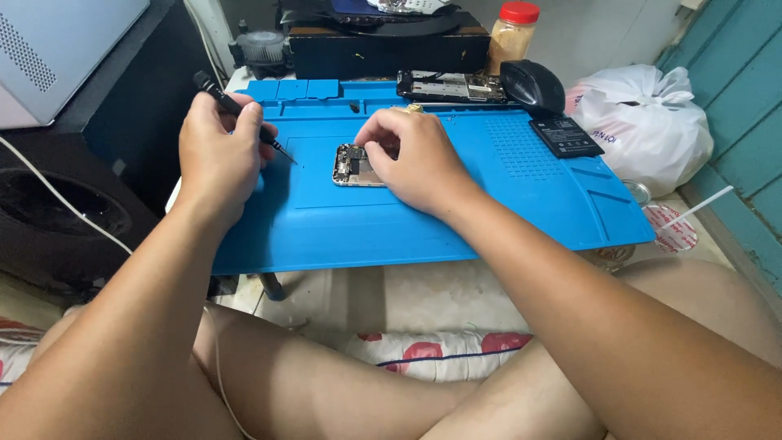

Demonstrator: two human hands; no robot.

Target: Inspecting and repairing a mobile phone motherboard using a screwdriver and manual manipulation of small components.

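My left hand (218, 155) grips a thin black screwdriver (213, 88), its tip pointing down and right, just above the blue work mat (489, 204). My right hand (411, 159) rests on an opened phone (349, 165) lying flat in the middle of the mat. The phone's bare inner parts show at its left end; my fingers cover the rest. The screwdriver tip hovers a short way left of the phone, apart from it.
A second opened phone frame (444, 85), a black mouse (532, 85) and a flat black battery (565, 136) lie along the mat's far edge. Behind stand a red-lidded jar (511, 34) and a cooling fan (262, 47). A white plastic bag (648, 122) sits at right.
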